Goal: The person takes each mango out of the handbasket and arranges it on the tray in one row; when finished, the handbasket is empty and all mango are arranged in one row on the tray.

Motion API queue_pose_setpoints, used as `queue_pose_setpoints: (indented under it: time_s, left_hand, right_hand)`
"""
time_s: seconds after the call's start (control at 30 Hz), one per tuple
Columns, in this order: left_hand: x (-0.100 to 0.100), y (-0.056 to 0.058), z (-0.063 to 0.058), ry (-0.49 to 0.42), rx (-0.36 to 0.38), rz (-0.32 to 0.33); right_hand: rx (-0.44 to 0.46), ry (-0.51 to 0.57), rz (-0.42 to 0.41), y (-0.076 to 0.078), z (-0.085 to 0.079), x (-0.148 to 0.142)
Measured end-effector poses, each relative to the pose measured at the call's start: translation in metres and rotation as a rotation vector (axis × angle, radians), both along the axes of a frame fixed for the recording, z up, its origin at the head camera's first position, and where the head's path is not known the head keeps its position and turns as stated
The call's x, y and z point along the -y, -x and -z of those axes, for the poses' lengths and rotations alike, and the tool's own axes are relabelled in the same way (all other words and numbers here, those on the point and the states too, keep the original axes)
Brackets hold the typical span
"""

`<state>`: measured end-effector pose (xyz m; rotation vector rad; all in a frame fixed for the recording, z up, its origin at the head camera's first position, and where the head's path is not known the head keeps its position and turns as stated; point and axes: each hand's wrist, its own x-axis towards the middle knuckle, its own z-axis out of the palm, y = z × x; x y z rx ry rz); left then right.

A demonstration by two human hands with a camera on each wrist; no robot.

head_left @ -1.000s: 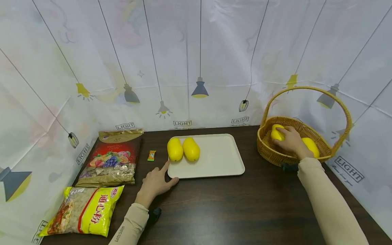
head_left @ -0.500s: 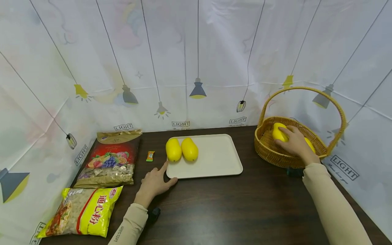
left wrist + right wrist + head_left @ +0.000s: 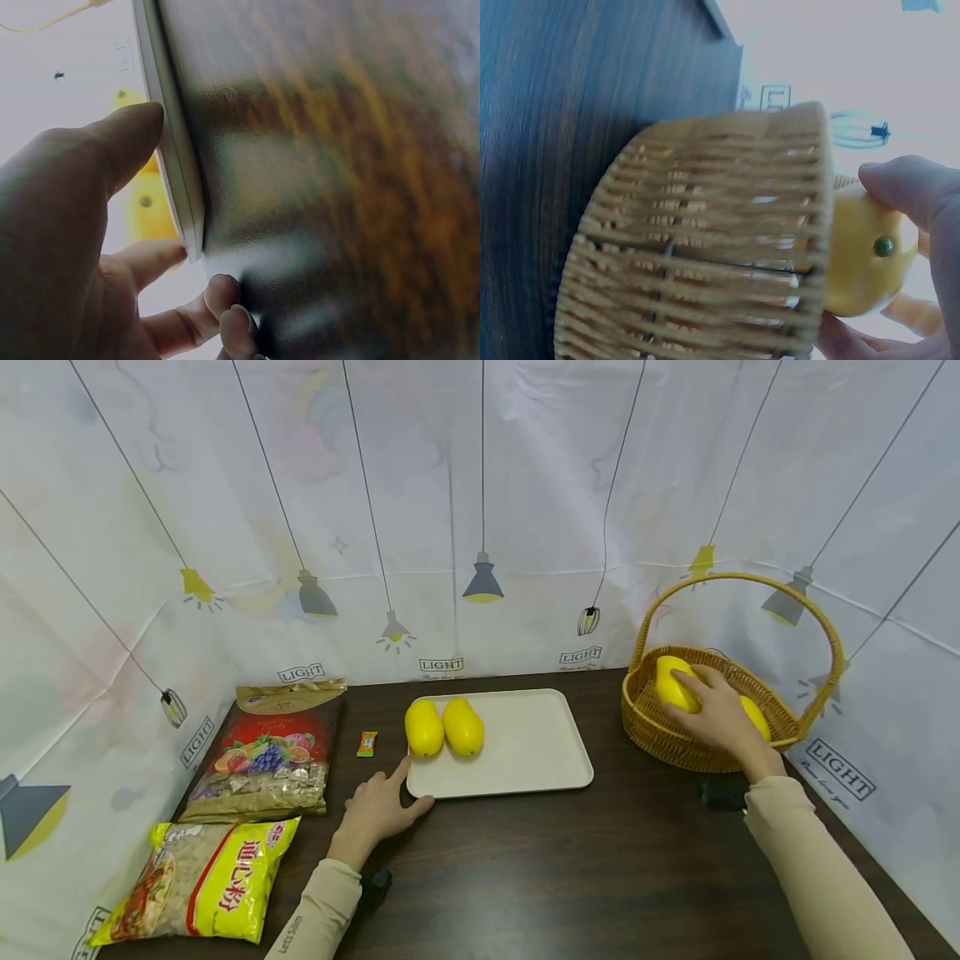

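My right hand [image 3: 716, 710] holds a yellow mango [image 3: 675, 685] inside the wicker basket [image 3: 660, 739], fingers and thumb around the fruit. In the right wrist view this mango [image 3: 866, 255] shows a green stem dot and rises above the basket's rim [image 3: 821, 225]. Behind my hand, a second yellow mango [image 3: 756, 718] lies in the basket, partly hidden. My left hand [image 3: 378, 810] rests at the near left corner of the white tray [image 3: 532, 743], thumb and index finger spread along its edges. Two mangoes lie side by side on the tray's left part, the right one [image 3: 463, 727] slightly tilted.
A small wrapped candy [image 3: 367, 744] lies left of the tray. Further left are a red and gold candy bag [image 3: 270, 752] and a yellow pasta bag [image 3: 202, 881]. The basket's tall handle [image 3: 750, 577] arches over my right hand. A printed curtain [image 3: 525, 485] stands behind the table.
The mango in my right hand has risen a little within the basket and turned slightly. My left hand stays at the tray's corner. The head view has shifted slightly.
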<state>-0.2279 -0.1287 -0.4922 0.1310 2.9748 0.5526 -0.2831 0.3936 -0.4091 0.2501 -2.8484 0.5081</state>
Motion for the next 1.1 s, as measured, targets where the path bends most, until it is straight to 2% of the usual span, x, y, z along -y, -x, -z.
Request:
queue_pose_setpoints:
  time_s: [0.17, 0.47, 0.7, 0.9, 1.1]
  left_hand:
    - [-0.001, -0.001, -0.001, -0.003, 0.000, 0.001]
    - [-0.001, -0.001, -0.002, -0.010, -0.010, 0.000]
    - [-0.001, -0.002, -0.002, -0.010, -0.006, 0.000]
    - [-0.001, -0.002, -0.003, -0.008, -0.001, -0.003]
    - [-0.001, -0.002, -0.002, -0.005, -0.002, -0.002]
  right_hand:
    - [-0.049, 0.018, -0.034, -0.008, -0.002, 0.014]
    - [-0.191, 0.011, -0.108, -0.020, 0.003, 0.042]
    - [-0.241, 0.037, -0.160, -0.023, 0.001, 0.060]
    - [-0.210, 0.049, -0.209, -0.023, 0.004, 0.078]
    - [-0.115, 0.052, -0.248, -0.021, 0.019, 0.099]
